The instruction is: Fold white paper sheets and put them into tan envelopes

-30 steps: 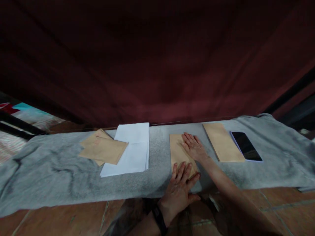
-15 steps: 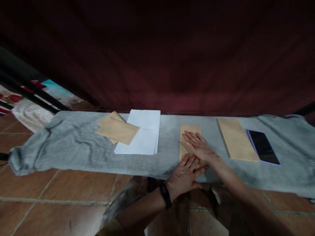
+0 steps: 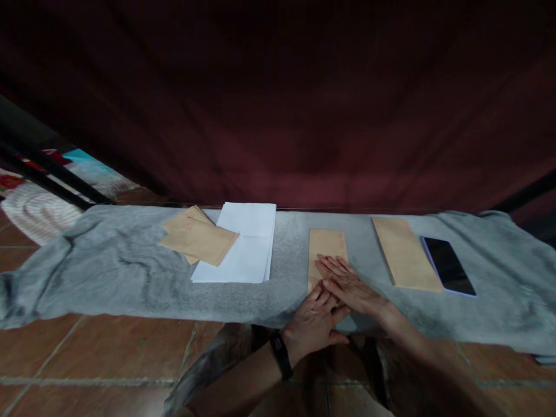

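A brown paper envelope (image 3: 326, 242) with faint red print near its top right lies flat on a grey cloth. My right hand (image 3: 347, 285) rests palm down across its middle, fingers stretched out. Just below, my left hand (image 3: 316, 317), with a dark band on the wrist, lies flat over the envelope's near end. Its fingertips meet the right hand, and its fingers are apart. Both hands hide the lower part of the envelope.
The grey cloth (image 3: 125, 278) covers a long narrow bench. To the left, several brown envelopes (image 3: 202, 237) overlap white paper sheets (image 3: 247, 255). A stack of brown envelopes (image 3: 403, 255) and a phone (image 3: 449, 266) lie right. Behind hangs a dark red curtain (image 3: 304, 127).
My right hand has slid down the envelope toward me, uncovering its upper part and the red print. My left hand stays at the near end. The whole view has shifted slightly.
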A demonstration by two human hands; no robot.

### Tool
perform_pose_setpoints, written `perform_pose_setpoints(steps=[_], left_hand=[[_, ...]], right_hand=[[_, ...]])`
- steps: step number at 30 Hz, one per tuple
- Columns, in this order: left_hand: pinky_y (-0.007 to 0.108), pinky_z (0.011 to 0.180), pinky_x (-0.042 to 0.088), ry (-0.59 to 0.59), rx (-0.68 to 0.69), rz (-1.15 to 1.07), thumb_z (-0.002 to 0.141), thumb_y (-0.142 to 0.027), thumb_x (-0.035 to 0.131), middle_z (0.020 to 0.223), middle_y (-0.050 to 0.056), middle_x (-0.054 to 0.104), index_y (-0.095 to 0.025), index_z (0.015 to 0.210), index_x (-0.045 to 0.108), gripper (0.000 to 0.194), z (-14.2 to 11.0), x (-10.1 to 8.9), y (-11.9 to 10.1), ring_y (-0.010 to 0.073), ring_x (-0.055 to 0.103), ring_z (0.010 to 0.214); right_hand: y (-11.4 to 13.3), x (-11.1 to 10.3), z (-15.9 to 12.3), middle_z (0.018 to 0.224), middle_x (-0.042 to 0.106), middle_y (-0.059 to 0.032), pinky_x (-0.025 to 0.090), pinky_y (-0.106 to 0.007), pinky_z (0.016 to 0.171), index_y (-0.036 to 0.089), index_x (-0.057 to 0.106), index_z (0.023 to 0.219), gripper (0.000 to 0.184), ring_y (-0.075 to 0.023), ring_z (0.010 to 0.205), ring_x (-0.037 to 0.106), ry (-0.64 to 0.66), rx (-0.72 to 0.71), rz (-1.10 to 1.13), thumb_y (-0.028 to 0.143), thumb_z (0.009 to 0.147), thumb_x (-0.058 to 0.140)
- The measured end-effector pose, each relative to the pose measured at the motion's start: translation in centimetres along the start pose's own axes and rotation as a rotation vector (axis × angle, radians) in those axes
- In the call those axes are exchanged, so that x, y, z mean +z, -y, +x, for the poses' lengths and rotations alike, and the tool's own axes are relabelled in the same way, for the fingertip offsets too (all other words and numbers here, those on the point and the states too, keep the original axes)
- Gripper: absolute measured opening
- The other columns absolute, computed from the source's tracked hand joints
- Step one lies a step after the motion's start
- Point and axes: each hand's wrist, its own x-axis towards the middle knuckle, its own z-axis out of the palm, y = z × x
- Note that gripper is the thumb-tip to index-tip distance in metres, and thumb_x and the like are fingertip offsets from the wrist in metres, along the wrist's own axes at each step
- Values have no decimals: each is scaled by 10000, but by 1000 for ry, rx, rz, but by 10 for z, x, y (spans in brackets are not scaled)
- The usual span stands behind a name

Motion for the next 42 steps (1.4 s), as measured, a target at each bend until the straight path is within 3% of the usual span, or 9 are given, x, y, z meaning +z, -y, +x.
perform_pose_setpoints(steps=[7,11,15,22,27,36,42], left_hand=[[465,1260,133,43,29,-83,939,-655,512,1654,116,281,-250,1575,290,786,-3,-14,3,278,174,1547],[458,1268,127,49,51,-144,953,-637,502,1671,105,239,-255,1577,287,762,-4,-12,7,269,153,1552],[451,1265,172,51,53,-206,945,-619,540,1655,84,292,-281,1588,255,780,-5,-8,10,262,204,1541],[454,1258,208,84,56,-296,937,-571,590,1611,49,394,-309,1564,316,733,-3,-19,10,252,272,1520],[453,1265,188,135,80,-363,930,-535,613,1647,34,324,-297,1556,329,728,-2,-26,13,232,229,1535],[427,1266,209,168,97,-386,934,-499,605,1651,45,304,-264,1575,294,750,-1,-33,15,213,235,1533],[397,1255,249,157,107,-371,942,-488,598,1619,34,380,-272,1541,372,676,-1,-37,16,202,302,1508]], right_hand=[[5,-5,-9,1660,205,-20,155,-474,1279,304,166,1595,597,-208,1538,177,3,-35,54,523,1058,308],[5,-8,-13,1662,205,-8,159,-469,1280,309,187,1591,589,-195,1538,175,28,-40,104,531,1058,305],[4,-7,-17,1658,230,-4,174,-461,1279,308,211,1588,548,-177,1533,197,35,-26,114,495,1074,253],[-7,6,-16,1661,222,-33,241,-462,1259,287,180,1603,547,-201,1526,229,-134,-9,-53,409,1079,276],[-25,7,-4,1652,261,-33,271,-486,1240,309,149,1608,551,-191,1518,256,-199,86,-158,407,1077,259],[-53,3,20,1635,315,-81,269,-455,1234,205,283,1589,589,-208,1505,296,-298,277,-264,463,1067,196],[-54,8,16,1637,302,-91,274,-488,1228,223,157,1617,616,-223,1507,293,-341,252,-285,468,1059,251]])
